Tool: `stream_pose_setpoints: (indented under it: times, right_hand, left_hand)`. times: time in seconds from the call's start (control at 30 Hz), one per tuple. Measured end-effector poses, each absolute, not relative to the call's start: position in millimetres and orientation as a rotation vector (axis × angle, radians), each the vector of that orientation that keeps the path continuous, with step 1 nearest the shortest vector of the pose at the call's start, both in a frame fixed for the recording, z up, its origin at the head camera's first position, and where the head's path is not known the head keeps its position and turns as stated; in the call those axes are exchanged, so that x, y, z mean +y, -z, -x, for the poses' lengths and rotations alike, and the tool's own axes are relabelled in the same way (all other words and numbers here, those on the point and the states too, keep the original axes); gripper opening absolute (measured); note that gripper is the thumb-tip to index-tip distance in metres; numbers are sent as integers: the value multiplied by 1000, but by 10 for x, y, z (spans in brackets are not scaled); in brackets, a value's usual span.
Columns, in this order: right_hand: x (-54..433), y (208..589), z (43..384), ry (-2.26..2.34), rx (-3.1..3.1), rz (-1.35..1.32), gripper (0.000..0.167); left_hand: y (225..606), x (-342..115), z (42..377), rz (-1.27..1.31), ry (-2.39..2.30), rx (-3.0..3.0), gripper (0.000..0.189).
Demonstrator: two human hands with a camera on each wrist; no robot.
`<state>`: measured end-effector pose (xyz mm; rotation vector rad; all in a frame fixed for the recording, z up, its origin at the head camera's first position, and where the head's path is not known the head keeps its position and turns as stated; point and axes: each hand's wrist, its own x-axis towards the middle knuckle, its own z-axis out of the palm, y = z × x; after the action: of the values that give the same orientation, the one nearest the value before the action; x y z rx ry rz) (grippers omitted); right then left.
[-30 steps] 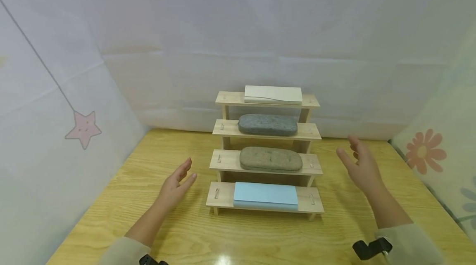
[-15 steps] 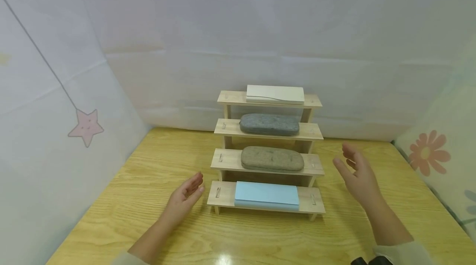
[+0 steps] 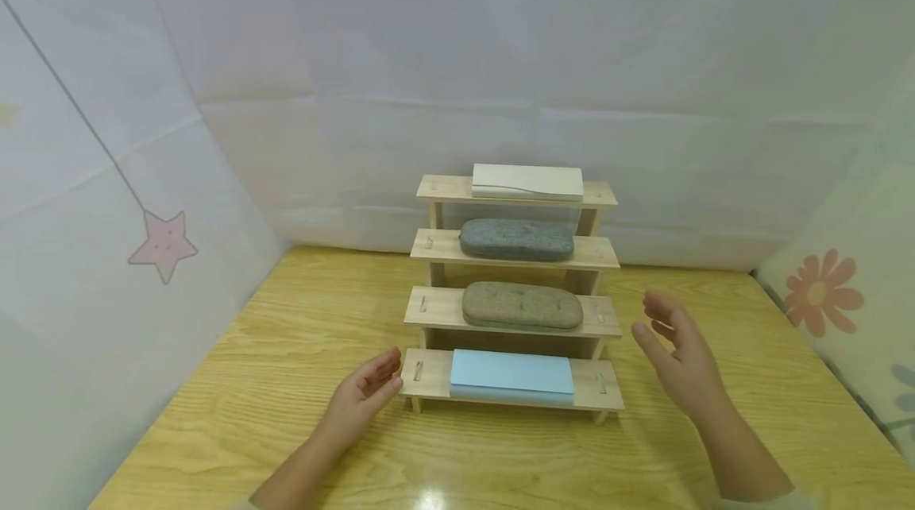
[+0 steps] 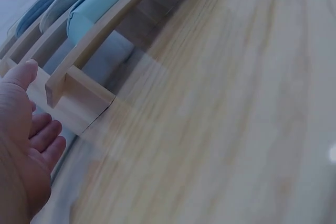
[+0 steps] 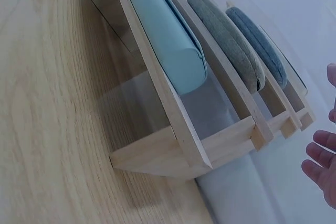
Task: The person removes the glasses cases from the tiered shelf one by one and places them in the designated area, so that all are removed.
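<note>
Head view: the stand [image 3: 445, 305] runs crosswise; left hand [image 3: 357, 403] nearer, beside its front left corner, right hand [image 3: 682, 363] farther; both relaxed, empty.

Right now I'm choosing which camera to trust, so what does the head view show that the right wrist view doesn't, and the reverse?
Only the head view: the left hand, the pink star and the red flower.

Only the right wrist view: the rounded right end of the light blue case and the space beneath the lowest shelf.

Both: the wooden stand, tan case, grey case, table and right hand, which the wrist view cuts off at its edge.
</note>
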<state>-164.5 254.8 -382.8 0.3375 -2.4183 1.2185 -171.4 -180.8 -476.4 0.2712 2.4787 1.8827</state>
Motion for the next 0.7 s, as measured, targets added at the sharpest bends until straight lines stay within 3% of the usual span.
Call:
stream_pose_setpoints:
  times: [0.7]
  right_hand:
    - [2270, 4015, 1443, -1287, -2349, -555, 45]
  left_hand:
    - [4826, -1710, 1645, -210, -1870, 2536, 54]
